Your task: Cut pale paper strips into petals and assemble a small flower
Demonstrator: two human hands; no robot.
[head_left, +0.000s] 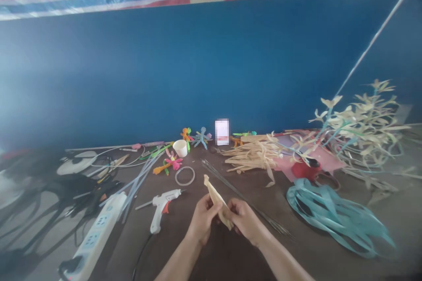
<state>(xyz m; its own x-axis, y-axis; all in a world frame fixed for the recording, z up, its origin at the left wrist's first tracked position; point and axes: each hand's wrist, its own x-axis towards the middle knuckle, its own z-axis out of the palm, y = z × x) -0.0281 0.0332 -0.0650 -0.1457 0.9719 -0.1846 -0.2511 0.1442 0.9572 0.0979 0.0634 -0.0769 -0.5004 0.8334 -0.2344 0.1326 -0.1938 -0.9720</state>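
Note:
Between my two hands a pale tan strip, like dried husk or leaf point(215, 194), is held up at a slant above the dark table. My left hand point(203, 215) pinches it around the middle, thumb on top. Lower down, my right hand point(243, 218) grips it near its bottom end, the fingers partly hidden behind it. Behind the hands lies a bundle of thin metal wires point(231, 184), running down to the right. A white glue gun point(162, 208) with a red trigger rests left of my left hand, and a clear ring point(185, 176) lies beyond it.
A pile of similar tan strips point(250, 154) lies at the back. Blue ribbon point(329, 215) and a red tape dispenser point(305, 169) are on the right, below pale artificial flowers point(362, 118). A power strip point(99, 232) stands left. A white cup point(180, 148) sits near the blue partition point(198, 70).

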